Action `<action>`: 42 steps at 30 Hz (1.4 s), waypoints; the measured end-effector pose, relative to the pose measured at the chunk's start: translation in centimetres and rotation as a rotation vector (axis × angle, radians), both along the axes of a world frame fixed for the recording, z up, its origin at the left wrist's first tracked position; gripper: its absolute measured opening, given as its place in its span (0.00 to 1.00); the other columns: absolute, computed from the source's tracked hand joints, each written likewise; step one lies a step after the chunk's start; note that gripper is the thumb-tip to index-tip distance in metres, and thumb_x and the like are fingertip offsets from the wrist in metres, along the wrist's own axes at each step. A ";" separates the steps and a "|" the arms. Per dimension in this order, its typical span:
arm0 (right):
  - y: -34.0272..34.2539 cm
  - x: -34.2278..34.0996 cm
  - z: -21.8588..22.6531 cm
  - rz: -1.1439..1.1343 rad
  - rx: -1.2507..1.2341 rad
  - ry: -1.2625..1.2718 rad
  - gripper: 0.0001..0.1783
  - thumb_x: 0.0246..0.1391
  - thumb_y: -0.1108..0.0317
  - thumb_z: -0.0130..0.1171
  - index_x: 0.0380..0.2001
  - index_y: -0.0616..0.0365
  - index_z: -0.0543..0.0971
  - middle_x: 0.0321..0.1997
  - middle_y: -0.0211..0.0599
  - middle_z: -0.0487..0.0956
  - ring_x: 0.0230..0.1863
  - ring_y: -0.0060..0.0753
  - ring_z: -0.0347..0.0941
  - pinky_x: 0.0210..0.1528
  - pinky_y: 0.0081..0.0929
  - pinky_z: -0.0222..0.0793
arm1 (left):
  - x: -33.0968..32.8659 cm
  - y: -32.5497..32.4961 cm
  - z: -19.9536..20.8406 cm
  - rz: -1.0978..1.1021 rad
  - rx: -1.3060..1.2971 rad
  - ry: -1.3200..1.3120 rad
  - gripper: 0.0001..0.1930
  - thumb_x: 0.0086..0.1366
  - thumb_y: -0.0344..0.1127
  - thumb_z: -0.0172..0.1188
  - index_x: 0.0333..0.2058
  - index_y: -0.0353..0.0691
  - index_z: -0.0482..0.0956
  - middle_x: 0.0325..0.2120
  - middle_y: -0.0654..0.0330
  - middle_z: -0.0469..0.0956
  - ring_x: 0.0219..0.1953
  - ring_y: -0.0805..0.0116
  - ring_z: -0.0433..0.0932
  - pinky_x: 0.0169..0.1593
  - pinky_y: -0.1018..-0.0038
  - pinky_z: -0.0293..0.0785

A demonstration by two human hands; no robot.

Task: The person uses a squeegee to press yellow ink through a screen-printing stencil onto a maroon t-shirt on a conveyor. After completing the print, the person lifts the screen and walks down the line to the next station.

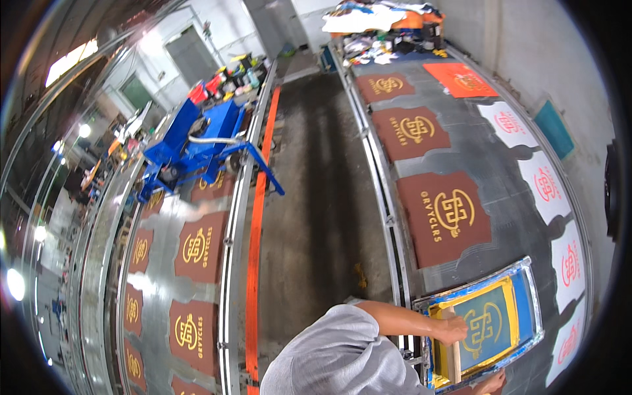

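A screen printing frame [536, 309] with blue mesh and a yellow ink border lies on the right-hand table at the lower right. A round emblem shows through its mesh. My left hand [449, 329] is closed around the upper end of a wooden squeegee [450, 362], which stands along the left side of the mesh over yellow ink. Low in the picture, my right hand [490, 382] has its fingers curled at the frame's near edge; its lower part is cut off. Just beyond the frame lies a maroon fabric panel [428, 230] printed with a gold emblem.
More maroon panels [411, 131], white panels with red prints [546, 184] and an orange panel [461, 80] lie along this table. Clothes are piled [388, 29] at its far end. Across the aisle, a blue machine [204, 141] stands over another table with printed panels [194, 336].
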State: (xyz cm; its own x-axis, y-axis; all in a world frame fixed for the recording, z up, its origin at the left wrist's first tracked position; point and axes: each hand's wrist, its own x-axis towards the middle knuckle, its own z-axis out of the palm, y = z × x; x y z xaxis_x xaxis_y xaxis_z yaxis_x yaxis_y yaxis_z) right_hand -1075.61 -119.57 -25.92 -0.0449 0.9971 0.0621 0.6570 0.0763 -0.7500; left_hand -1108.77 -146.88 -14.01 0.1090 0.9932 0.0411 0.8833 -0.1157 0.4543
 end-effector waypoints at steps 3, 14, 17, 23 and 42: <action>-3.5 -4.7 3.9 -0.063 -0.043 0.034 0.21 0.63 0.56 0.54 0.47 0.64 0.81 0.46 0.50 0.83 0.44 0.46 0.78 0.48 0.39 0.71 | -3.0 -1.1 -0.1 0.059 0.047 -0.039 0.07 0.33 0.29 0.65 0.17 0.38 0.83 0.18 0.52 0.80 0.24 0.51 0.81 0.28 0.60 0.76; -11.3 -31.6 5.7 -0.125 0.145 0.135 0.17 0.62 0.71 0.51 0.50 0.69 0.79 0.47 0.49 0.83 0.45 0.45 0.79 0.51 0.38 0.74 | -27.6 -3.2 -1.4 0.030 -0.042 0.122 0.09 0.35 0.35 0.70 0.21 0.45 0.84 0.18 0.58 0.80 0.31 0.56 0.82 0.46 0.39 0.67; -7.6 -28.7 -2.0 0.319 -0.100 0.937 0.21 0.60 0.77 0.50 0.57 0.66 0.73 0.29 0.34 0.79 0.21 0.21 0.68 0.23 0.20 0.66 | -32.2 -4.7 1.6 -0.039 -0.077 0.041 0.07 0.41 0.35 0.69 0.24 0.50 0.83 0.21 0.60 0.79 0.33 0.58 0.82 0.52 0.39 0.65; -14.3 -41.7 7.0 -0.243 0.006 0.341 0.12 0.57 0.72 0.62 0.43 0.65 0.83 0.41 0.40 0.85 0.43 0.29 0.79 0.51 0.27 0.71 | -37.0 -4.5 0.9 -0.100 -0.237 0.156 0.03 0.47 0.32 0.64 0.22 0.41 0.84 0.23 0.52 0.82 0.33 0.52 0.83 0.58 0.41 0.62; -14.9 -46.8 7.1 -0.419 -0.093 0.186 0.10 0.42 0.72 0.58 0.30 0.63 0.82 0.28 0.55 0.82 0.34 0.56 0.81 0.39 0.47 0.78 | -38.4 -3.0 2.6 -0.242 -0.295 0.406 0.15 0.47 0.41 0.68 0.31 0.37 0.85 0.25 0.46 0.81 0.24 0.44 0.75 0.31 0.52 0.70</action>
State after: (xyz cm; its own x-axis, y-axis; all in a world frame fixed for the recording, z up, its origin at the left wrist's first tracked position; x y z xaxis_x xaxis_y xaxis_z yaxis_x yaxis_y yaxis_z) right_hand -1122.41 -134.52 -18.81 0.3665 0.9285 -0.0596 0.4703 -0.2402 -0.8492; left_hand -1147.13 -149.86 -11.44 0.2846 0.9009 -0.3278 0.9582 -0.2565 0.1269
